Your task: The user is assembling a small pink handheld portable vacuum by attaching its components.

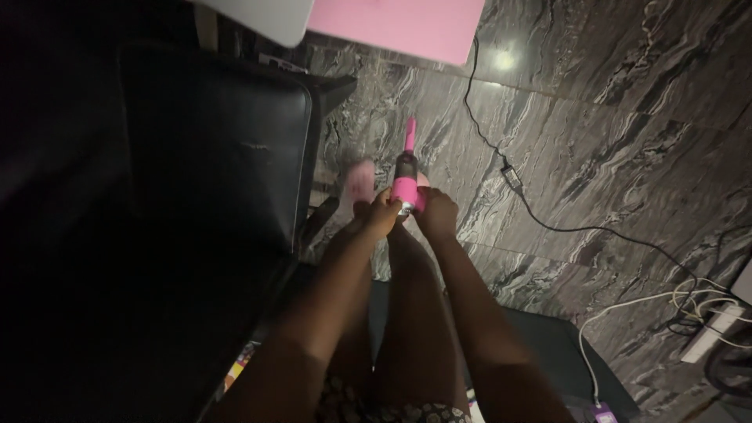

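As my left hand (381,213) and right hand (435,213) clench the pink handheld vacuum (406,176) at frame centre, I judge a slip could drop it onto the marble floor (627,117).

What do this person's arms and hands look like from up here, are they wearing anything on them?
Both arms are bare, with no sleeves showing anywhere along them. The left hand and right hand wear no gloves, and no watch or bracelet shows at the wrists. The light is too dim to tell whether there are rings.
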